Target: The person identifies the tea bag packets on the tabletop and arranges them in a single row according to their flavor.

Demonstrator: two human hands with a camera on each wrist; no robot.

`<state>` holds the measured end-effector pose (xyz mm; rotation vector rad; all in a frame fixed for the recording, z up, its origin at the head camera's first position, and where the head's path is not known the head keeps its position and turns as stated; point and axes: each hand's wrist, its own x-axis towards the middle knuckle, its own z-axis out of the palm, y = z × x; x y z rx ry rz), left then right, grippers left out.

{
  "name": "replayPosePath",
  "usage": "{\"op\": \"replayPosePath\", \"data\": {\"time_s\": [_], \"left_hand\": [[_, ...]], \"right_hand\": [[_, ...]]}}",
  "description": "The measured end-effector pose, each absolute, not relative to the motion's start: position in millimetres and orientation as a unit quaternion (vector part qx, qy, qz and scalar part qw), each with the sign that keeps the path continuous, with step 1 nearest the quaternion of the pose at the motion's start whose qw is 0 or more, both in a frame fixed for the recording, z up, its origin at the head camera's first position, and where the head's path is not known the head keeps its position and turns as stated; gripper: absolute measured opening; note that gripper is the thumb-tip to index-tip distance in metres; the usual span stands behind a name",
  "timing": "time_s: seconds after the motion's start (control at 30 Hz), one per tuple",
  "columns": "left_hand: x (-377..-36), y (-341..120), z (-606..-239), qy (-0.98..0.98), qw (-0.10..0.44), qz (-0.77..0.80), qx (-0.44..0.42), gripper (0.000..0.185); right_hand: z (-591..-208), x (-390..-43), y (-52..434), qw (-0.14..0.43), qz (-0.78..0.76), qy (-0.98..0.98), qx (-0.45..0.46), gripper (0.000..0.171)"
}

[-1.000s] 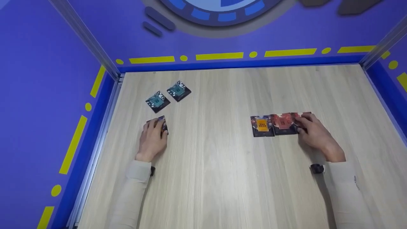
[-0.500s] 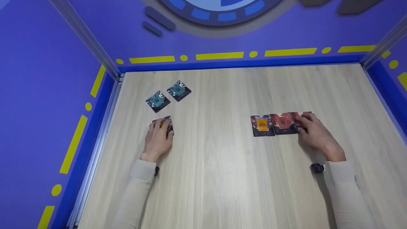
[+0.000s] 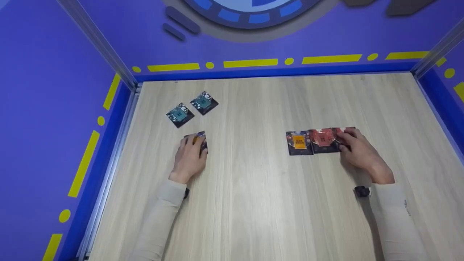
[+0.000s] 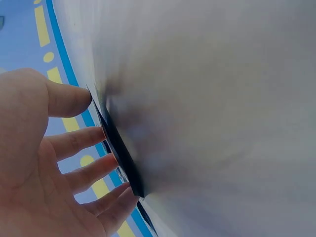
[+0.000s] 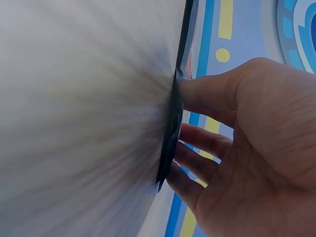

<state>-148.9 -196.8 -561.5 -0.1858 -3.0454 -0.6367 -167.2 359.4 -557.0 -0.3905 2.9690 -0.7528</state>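
Fingers of my left hand (image 3: 190, 156) lay straight, pressing the orange card (image 3: 198, 140) flat on the surface (image 3: 253, 188); my right hand (image 3: 357, 150), fingers extended, pressed the red card (image 3: 342, 136) beside the card row.

We see two teal-faced cards (image 3: 180, 115) (image 3: 204, 103) lying side by side, tilted, near the far left of the wooden table (image 3: 253, 188), inside blue-violet walls (image 3: 43, 90) marked with yellow dashes and dots (image 3: 250, 63)
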Motion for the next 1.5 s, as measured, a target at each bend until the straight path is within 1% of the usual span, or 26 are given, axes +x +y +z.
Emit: {"op": "replayPosePath", "data": {"time_s": [0.43, 0.93, 1.37, 1.5], "left_hand": [[-152, -167, -558, -0.976, -0.007, -0.197, -0.087, 0.049], [-162, -127, -559, -0.975, -0.002, -0.179, -0.129, 0.043], [-167, -87, -555, -0.974, -0.034, -0.149, -0.166, 0.045], [-168, -74, -553, -0.976, -0.043, -0.129, -0.172, 0.046]], "right_hand": [[-556, -166, 359, 0.032, -0.245, 0.961, -0.122, 0.049], [-557, -167, 360, 0.012, -0.253, 0.959, -0.131, 0.047], [-558, -169, 361, 0.007, -0.248, 0.959, -0.136, 0.051], [-557, -169, 361, 0.014, -0.237, 0.962, -0.136, 0.052]]}}
